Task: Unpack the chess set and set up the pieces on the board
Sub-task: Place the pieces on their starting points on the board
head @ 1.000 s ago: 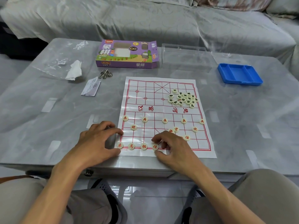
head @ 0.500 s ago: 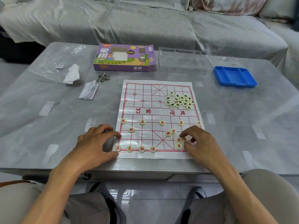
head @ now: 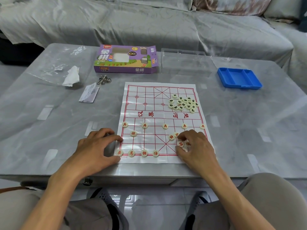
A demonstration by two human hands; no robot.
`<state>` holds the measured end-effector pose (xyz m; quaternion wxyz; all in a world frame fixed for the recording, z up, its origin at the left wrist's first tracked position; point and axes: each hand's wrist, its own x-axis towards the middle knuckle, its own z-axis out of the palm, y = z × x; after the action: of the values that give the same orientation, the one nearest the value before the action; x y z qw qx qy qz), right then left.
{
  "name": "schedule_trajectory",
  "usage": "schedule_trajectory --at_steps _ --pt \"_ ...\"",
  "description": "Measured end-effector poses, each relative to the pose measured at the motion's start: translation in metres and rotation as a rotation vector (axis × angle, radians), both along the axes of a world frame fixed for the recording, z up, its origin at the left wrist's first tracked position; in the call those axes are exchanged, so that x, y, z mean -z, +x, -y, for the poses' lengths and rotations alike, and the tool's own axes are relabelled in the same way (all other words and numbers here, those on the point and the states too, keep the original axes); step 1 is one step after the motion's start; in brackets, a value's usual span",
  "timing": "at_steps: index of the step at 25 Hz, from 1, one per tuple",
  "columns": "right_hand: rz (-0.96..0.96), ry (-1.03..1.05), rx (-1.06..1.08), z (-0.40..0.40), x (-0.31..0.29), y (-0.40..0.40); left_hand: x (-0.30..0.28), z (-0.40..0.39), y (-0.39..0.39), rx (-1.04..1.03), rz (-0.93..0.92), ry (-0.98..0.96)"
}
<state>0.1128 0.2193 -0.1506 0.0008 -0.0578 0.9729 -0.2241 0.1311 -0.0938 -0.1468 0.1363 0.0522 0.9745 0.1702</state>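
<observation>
Two hands are seen on the bench. At the left, the left hand is rested with curled fingers pressing the paper board's near-left edge; nothing is gripped by it. Just right of it, four red pieces are lined along the near row. Further right, the right hand is curled over loose red pieces, one piece being pinched. Beyond that hand, green pieces are heaped on the board.

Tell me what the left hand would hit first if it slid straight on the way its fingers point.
Likely the red cannon piece: the left hand points right across the board's near-left edge. Nothing shows between them, though its exact heading is uncertain.
</observation>
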Motion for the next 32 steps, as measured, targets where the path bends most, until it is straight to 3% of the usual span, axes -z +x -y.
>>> schedule_trajectory --at_steps 3,8,12,19,23,27,32 --pt "-0.008 0.005 -0.019 0.001 0.0 0.001 0.0 -0.001 0.0 -0.002 -0.01 0.0" --pt "0.07 -0.126 -0.288 0.008 -0.006 0.011 0.001 0.0 0.0 -0.002 0.001 0.001" --pt "0.048 -0.108 -0.337 0.011 -0.003 0.013 0.002 0.001 0.0 -0.006 -0.019 0.016" --pt "0.049 -0.092 -0.338 0.009 -0.003 0.012 0.002 0.0 0.0 -0.006 -0.022 -0.004" --pt "0.015 -0.13 -0.137 -0.018 -0.015 0.005 0.002 0.0 0.0 -0.009 -0.036 0.003" --pt "0.185 0.003 -0.065 -0.033 -0.017 0.006 0.003 0.001 0.0 -0.012 -0.039 0.012" --pt "0.183 0.014 -0.079 -0.023 -0.01 0.006 0.002 -0.001 0.0 -0.012 -0.035 0.004"
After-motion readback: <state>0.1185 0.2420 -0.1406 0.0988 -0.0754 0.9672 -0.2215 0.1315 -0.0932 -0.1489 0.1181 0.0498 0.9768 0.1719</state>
